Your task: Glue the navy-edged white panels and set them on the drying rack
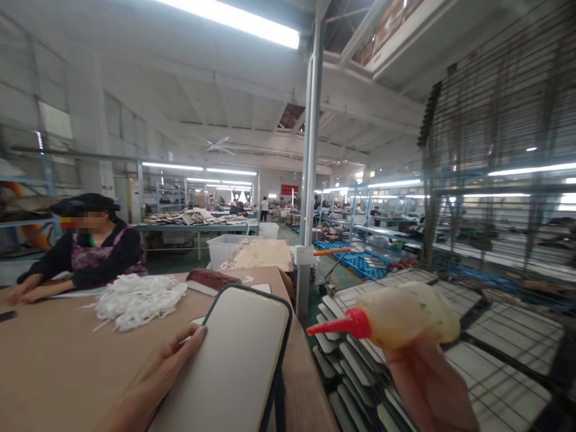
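My left hand [177,357] grips the left edge of a flat, pale, round-cornered panel [231,360] with a dark rim and a thin yellowish line just inside it. The panel is tilted up at the table's right side. In my right hand [429,378] is a yellowish translucent squeeze bottle [405,315], held on its side, its red nozzle pointing left toward the panel. A gap separates the nozzle tip from the panel. The fingers behind the bottle are mostly hidden.
A brown-topped table [54,360] bears a heap of white strips [139,300] and a dark red-brown piece [211,279]. A co-worker [103,246] sits at left. A metal post [308,180] stands ahead. Wire racks [508,348] with stacked similar panels [351,366] are at right.
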`<action>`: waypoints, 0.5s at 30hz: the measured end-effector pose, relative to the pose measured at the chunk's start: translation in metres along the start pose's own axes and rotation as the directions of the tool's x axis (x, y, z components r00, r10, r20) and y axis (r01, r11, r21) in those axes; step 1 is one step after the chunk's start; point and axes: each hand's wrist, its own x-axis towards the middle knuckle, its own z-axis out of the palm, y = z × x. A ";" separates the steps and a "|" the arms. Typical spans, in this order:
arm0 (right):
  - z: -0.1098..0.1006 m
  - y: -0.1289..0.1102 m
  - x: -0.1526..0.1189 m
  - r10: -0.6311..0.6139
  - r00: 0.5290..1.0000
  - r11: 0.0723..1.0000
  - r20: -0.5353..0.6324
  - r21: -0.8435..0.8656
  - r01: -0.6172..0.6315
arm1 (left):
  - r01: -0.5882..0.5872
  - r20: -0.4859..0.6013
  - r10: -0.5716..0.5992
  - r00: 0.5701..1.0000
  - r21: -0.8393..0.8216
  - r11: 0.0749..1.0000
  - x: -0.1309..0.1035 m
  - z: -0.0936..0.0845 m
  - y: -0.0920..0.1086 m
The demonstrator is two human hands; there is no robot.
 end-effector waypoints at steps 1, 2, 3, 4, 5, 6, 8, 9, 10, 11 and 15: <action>0.001 -0.003 0.003 -0.028 0.999 0.999 0.040 -0.018 0.028 | 0.018 0.019 -0.018 1.000 0.011 1.000 -0.003 0.000 0.001; 0.000 -0.006 0.006 -0.053 0.995 0.998 0.079 -0.036 0.056 | 0.035 0.029 -0.035 0.999 0.015 0.999 -0.005 -0.001 0.001; 0.000 -0.008 0.008 -0.063 0.991 0.996 0.117 -0.053 0.069 | 0.048 0.036 -0.048 0.998 0.013 0.999 -0.007 -0.001 0.002; -0.001 -0.010 0.009 -0.061 0.987 0.995 0.146 -0.068 0.072 | 0.055 0.045 -0.056 0.997 0.010 0.998 -0.008 -0.002 0.003; -0.002 -0.011 0.010 -0.049 0.983 0.995 0.179 -0.080 0.064 | 0.065 0.062 -0.066 0.996 0.010 0.998 -0.009 -0.003 0.004; -0.003 -0.012 0.011 -0.033 0.977 0.995 0.209 -0.090 0.052 | 0.081 0.082 -0.082 0.993 0.013 0.997 -0.009 -0.004 0.004; -0.005 -0.012 0.013 -0.014 0.972 0.994 0.234 -0.099 0.038 | 0.108 0.110 -0.109 0.988 0.014 0.994 -0.010 -0.006 0.004; -0.006 -0.011 0.014 -0.009 0.972 0.994 0.234 -0.101 0.033 | 0.119 0.120 -0.119 0.986 0.009 0.993 -0.010 -0.007 0.003; -0.007 -0.010 0.015 -0.003 0.972 0.994 0.236 -0.102 0.027 | 0.134 0.128 -0.133 0.983 -0.002 0.991 -0.010 -0.008 0.003; -0.008 -0.009 0.017 0.009 0.971 0.994 0.240 -0.104 0.016 | 0.146 0.130 -0.142 0.981 -0.021 0.989 -0.011 -0.008 0.001; -0.006 -0.004 0.018 0.030 0.964 0.995 0.264 -0.098 -0.004 | 0.146 0.099 -0.134 0.986 -0.121 0.982 -0.014 -0.008 -0.004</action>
